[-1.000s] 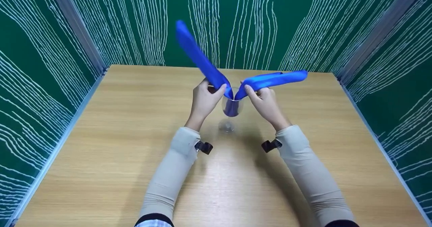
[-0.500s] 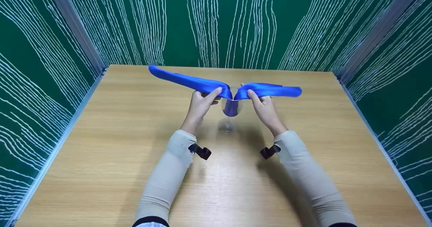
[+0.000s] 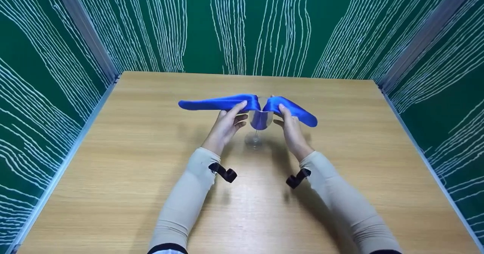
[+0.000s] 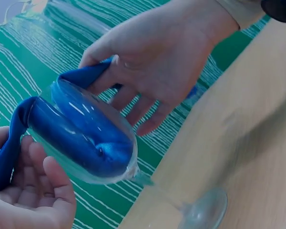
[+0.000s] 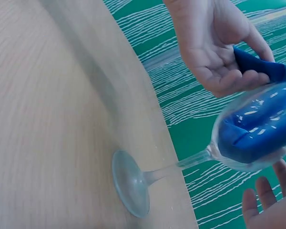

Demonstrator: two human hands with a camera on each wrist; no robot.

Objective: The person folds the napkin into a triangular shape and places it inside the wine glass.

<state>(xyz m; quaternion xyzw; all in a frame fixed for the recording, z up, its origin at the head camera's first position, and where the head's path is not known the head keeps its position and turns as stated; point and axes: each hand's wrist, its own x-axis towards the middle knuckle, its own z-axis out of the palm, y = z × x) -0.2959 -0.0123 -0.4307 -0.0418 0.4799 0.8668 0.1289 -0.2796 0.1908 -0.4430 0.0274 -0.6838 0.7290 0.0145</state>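
A clear stemmed wine glass (image 3: 256, 135) stands upright on the table, with the middle of a folded, shiny blue cloth napkin (image 3: 215, 102) inside its bowl. The napkin's two ends come out over the rim, one to each side. My left hand (image 3: 225, 127) pinches the left end close to the rim, thumb on top and fingers below. On the other side my right hand (image 3: 292, 129) holds the right end the same way, its lower fingers near the bowl. In the left wrist view the napkin (image 4: 81, 138) shows rolled through the glass, both hands beside it.
The glass stands on a light wooden table (image 3: 113, 171). Green walls (image 3: 257, 27) with white wavy lines rise behind it and at both sides. Metal-like posts (image 3: 85, 31) stand at the corners.
The left end of the napkin has swung down from a raised slant to nearly level. Its right end has dropped to slope downward. Both hands have shifted slightly toward me; the glass stays put.
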